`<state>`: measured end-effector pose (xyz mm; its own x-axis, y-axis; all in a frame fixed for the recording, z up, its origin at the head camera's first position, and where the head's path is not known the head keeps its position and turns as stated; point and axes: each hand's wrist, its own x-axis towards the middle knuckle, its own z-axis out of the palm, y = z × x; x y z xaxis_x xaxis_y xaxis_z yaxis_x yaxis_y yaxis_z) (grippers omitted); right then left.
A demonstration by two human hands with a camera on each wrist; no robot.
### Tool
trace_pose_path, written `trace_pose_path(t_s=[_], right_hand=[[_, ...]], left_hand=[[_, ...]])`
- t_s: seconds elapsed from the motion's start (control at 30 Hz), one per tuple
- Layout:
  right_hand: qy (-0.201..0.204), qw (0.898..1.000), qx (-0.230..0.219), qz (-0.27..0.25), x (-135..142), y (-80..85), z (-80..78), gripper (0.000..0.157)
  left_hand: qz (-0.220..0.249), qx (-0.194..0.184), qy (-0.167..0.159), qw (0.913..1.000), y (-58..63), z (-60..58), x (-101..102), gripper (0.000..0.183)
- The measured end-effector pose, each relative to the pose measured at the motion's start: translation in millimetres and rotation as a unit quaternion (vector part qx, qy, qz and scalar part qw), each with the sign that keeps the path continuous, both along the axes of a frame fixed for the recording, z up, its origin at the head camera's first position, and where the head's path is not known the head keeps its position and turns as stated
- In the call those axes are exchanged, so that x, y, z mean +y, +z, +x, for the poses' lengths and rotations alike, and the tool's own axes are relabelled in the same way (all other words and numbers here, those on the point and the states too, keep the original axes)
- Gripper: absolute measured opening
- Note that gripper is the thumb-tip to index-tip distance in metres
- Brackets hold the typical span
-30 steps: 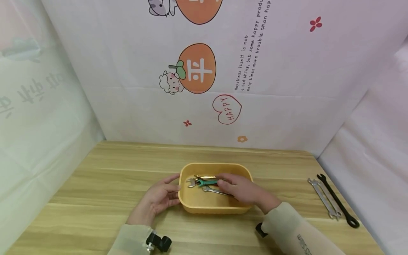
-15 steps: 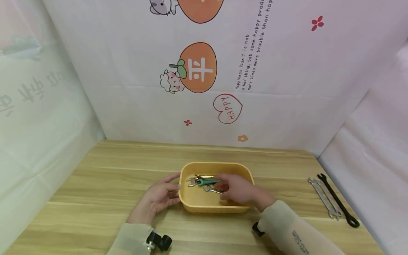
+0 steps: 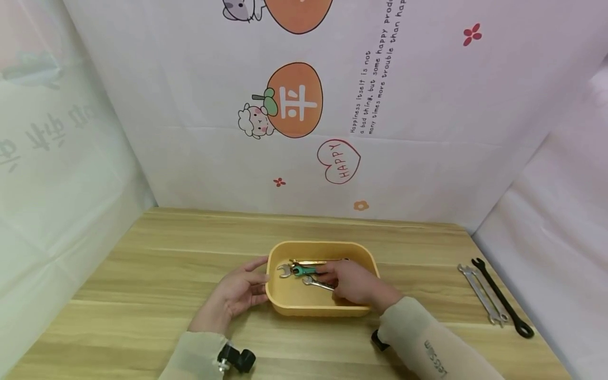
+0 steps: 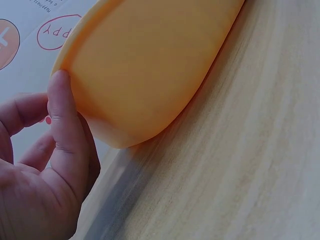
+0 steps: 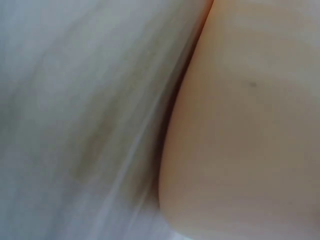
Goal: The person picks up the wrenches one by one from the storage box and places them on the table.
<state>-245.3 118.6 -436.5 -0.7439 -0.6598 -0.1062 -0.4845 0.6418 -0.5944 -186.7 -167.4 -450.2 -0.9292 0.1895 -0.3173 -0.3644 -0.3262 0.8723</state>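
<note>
In the head view a yellow plastic bin (image 3: 323,311) stands on the table with several wrenches inside. My left hand (image 3: 236,293) grips the bin's left end; in the left wrist view a fingertip lies against the rim. My right hand (image 3: 353,282) reaches into the bin with curled fingers and grips a green wrench (image 3: 304,271), covering its handle. A silver wrench (image 3: 318,283) runs partly under this hand. Beside them lie a gold wrench (image 3: 311,262) and a silver open-end head (image 3: 284,271). The right wrist view shows only the bin's blurred outer wall (image 5: 240,140), without the hand.
To the right on the wooden table (image 3: 166,253) lie a long black wrench (image 3: 502,298) and two silver wrenches (image 3: 480,294), side by side near the edge. Printed white cloth (image 3: 190,158) hangs behind the table and at both sides.
My right hand went from lying spread over the wrenches to curling its fingers, shifting slightly left. More of the gold wrench shows now. The left hand and the bin stayed put.
</note>
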Motion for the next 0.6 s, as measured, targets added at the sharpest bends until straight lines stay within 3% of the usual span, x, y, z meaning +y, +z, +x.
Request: trace_pose_path(t_s=[0.37,0.6], right_hand=[[0.074,0.988,0.129,0.043,2.0,-0.7,-2.6,0.058],[0.089,0.981,0.168,0.047,0.2,1.3,-0.4,0.056]], left_hand=[[-0.003,-0.002,0.003,1.0,-3.3,-1.3,0.0,0.064],[-0.002,0.0,0.003,1.0,-2.8,-1.1,-0.5,0.064]])
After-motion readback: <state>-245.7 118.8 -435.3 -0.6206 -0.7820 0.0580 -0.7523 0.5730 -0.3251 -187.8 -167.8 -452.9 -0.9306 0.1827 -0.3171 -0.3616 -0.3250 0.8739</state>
